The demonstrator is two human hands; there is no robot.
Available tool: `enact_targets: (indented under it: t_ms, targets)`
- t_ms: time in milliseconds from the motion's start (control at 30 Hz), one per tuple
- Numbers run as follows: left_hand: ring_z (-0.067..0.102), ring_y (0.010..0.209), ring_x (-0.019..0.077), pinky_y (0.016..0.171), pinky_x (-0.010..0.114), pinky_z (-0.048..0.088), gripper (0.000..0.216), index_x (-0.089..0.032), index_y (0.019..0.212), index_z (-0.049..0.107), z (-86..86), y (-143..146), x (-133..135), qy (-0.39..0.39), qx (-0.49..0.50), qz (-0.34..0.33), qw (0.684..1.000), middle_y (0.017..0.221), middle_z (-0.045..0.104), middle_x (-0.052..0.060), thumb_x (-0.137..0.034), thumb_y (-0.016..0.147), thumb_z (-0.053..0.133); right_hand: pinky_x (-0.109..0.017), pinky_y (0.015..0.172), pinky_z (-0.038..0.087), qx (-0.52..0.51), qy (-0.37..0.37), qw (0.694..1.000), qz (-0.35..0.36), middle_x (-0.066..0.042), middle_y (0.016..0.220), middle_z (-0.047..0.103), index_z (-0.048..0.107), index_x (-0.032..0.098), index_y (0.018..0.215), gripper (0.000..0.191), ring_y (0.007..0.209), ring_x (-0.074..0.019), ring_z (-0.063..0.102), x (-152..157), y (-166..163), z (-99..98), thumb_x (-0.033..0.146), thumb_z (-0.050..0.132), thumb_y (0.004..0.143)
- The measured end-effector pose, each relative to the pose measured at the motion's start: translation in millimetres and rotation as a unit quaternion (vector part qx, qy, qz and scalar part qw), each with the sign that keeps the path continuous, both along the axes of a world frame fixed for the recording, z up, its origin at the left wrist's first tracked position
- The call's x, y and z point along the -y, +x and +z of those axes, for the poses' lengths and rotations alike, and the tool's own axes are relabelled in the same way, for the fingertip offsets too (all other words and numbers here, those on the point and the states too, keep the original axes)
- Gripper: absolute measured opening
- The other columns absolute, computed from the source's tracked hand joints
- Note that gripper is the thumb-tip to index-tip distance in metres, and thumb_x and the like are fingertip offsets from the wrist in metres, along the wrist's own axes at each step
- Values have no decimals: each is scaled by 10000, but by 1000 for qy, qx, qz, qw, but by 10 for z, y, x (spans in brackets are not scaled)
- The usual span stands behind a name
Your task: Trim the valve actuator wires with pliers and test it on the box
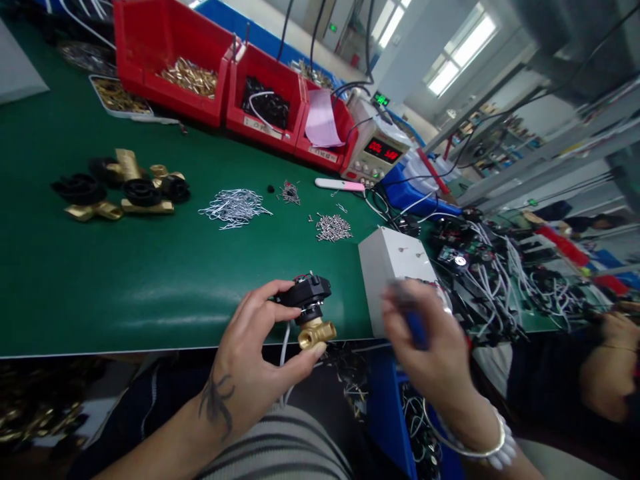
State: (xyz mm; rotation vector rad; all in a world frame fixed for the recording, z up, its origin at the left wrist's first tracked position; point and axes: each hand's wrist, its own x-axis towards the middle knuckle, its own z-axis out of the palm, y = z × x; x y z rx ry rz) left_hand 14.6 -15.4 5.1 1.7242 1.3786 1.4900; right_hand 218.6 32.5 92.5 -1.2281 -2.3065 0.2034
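At the table's front edge my left hand (260, 333) is closed on a brass valve (316, 333) with a black actuator (306, 291) on top. Fingers press the actuator's side, and the thumb lies against the brass body. A pale cable (285, 353) hangs down behind that hand. To the right, my right hand (435, 333), smeared by motion, grips a blue-handled tool (416, 325) with a dark metal head; its exact kind is too blurred to tell. This hand is in front of a white box (383, 267) with small switches on top, apart from the valve.
Metal clips (235, 207) and small screws (333, 227) lie in piles on the green table (125, 267). Brass valves (95, 212) sit left. Red bins (170, 87) and a power supply (377, 150) line the back. Cabled parts (493, 287) and another person's arm (610, 360) are right.
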Motion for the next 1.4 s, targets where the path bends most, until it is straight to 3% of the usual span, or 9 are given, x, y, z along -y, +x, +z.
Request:
enact_targets:
  t_ms: [100,267,400,567,733,900,1033,1200,1400]
  targets:
    - [543,1172,205,1014,367,465,225,-177,1004,566,2,-2,4,3,-2,1,1000,1252,557,96,-267,843,695,-272,547,426,104,-114,986,63,-19,787,554,576,209,1009,294,645,-172,552,-6,2,-1,26,451,815]
    - [537,1184,206,1021,367,458,235,-176,1009,564,0,-1,4,5,6,-1,1000,1270,549,99,-267,844,703,-286,647,479,-82,43,993,-77,-23,879,571,547,228,1002,141,707,-166,561,0,3,3,132,540,899]
    - [540,1174,198,1018,352,458,229,-172,1000,564,9,-6,4,5,-5,-1,1000,1256,556,95,-268,843,698,-272,555,430,92,-105,989,49,-21,774,547,576,205,954,177,627,-162,530,-24,0,-18,94,470,868]
    - [543,1174,193,1024,338,451,230,-166,995,573,1,4,5,10,1,2,1000,1254,561,93,-267,838,707,-262,634,441,-40,52,998,-26,-24,873,571,538,214,1019,204,736,-164,563,-31,18,-18,72,518,875]
    - [544,1172,195,1025,340,448,230,-156,997,571,-13,10,9,17,-9,4,1000,1243,566,103,-259,839,704,-260,551,405,126,-95,985,68,-17,775,540,562,198,995,263,647,-168,543,-25,8,-15,27,440,838]
    - [541,1181,194,1030,334,442,238,-142,999,573,-5,6,7,28,-2,4,1000,1250,563,116,-248,839,714,-256,602,427,-27,69,997,-31,-14,838,555,531,217,1009,196,665,-154,530,-5,16,4,68,518,882]
    - [538,1182,199,1027,344,443,243,-146,1000,573,-11,7,8,20,-5,4,1000,1249,563,112,-261,837,711,-269,534,397,139,-87,984,66,-18,765,532,559,197,968,230,610,-164,519,-11,9,-20,42,430,858]
    - [538,1185,195,1035,343,439,244,-148,998,571,-13,13,7,21,3,1,1000,1252,562,108,-253,834,719,-263,638,447,-29,49,998,-16,-16,848,552,519,217,1000,197,717,-164,550,2,10,-25,63,502,879]
    - [544,1175,193,1020,341,452,245,-156,996,570,-12,17,4,15,-7,4,1000,1248,567,101,-269,832,713,-262,568,397,98,-80,991,52,-17,788,518,548,192,982,238,666,-166,525,-10,18,-60,22,449,849]
